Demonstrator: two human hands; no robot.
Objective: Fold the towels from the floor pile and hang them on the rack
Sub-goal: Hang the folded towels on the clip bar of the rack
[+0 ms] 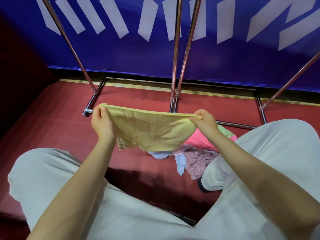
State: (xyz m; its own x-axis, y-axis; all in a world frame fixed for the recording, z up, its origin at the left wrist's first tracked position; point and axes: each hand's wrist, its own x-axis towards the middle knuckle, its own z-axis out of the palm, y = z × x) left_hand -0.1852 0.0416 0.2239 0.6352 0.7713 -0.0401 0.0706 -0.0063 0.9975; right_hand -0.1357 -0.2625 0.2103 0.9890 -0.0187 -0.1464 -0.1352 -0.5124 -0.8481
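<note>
While both hands hold it up in the air, the yellow towel (149,130) hangs spread between them above the red floor (52,122), clear of the ground. The left hand (101,122) pinches the towel's upper corner at 9 o'clock, with the thumb on the near face and the fingers curled behind the cloth. The right hand (205,121) pinches the opposite upper corner at 3 o'clock in the same way. The top edge runs nearly straight from one hand to the other, and the cloth below sags to a loose, frayed lower edge.

Below the towel, toward 5 o'clock, the pile of towels (195,156) lies on the floor. It shows pink, pale blue, green and a small-patterned mauve cloth, bunched and overlapping. The pile touches the person's right trouser leg (259,161); a dark shoe shows just under that leg. The left trouser leg (52,179) stands at 7 o'clock, well apart from the pile.

At 12 o'clock, beyond the towel, the metal rack (174,66) stands on the floor. Its shiny poles rise upward out of view and its base rails lie flat on the floor. Behind the rack hangs a blue banner (138,54) with slanted white bars. No towel is visible on the part of the rack in view.
</note>
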